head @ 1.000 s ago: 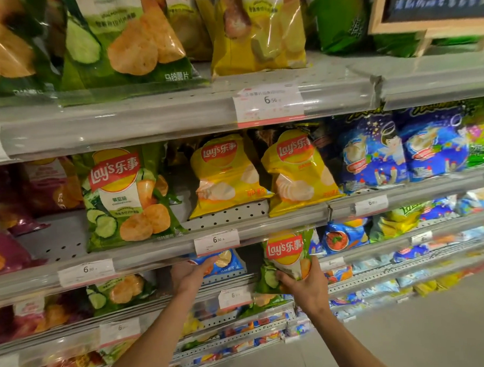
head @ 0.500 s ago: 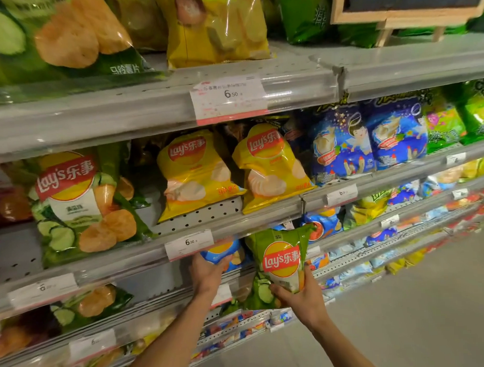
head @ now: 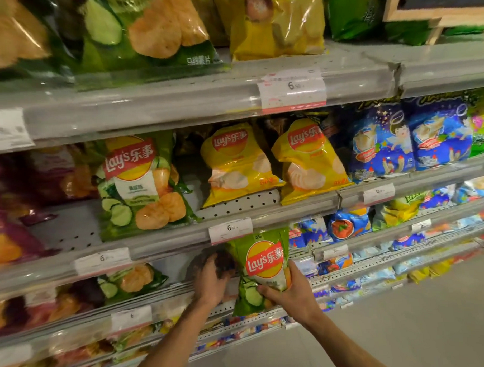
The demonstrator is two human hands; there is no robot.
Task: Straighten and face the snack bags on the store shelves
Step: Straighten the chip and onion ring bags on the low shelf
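A small green Lay's bag (head: 261, 265) stands upright at the front of the third shelf (head: 362, 269), logo facing me. My right hand (head: 291, 294) grips its lower right corner. My left hand (head: 211, 283) reaches in just left of it, fingers curled round a dark bag (head: 224, 263) that is blurred. On the shelf above sit a large green cucumber Lay's bag (head: 142, 184) and two yellow Lay's bags (head: 234, 161), (head: 308, 159), both leaning.
Blue snack bags (head: 409, 139) fill the right of the middle shelf. Purple bags (head: 9, 219) lie at the left. Big green and yellow bags (head: 276, 20) sit on the top shelf. Price tags (head: 292, 88) line the rails. Grey floor (head: 405, 328) lies at lower right.
The green bag has been lifted and stood more upright. My left hand moved from the blue bag behind the rail onto a dark bag beside the green one. The view shifted.
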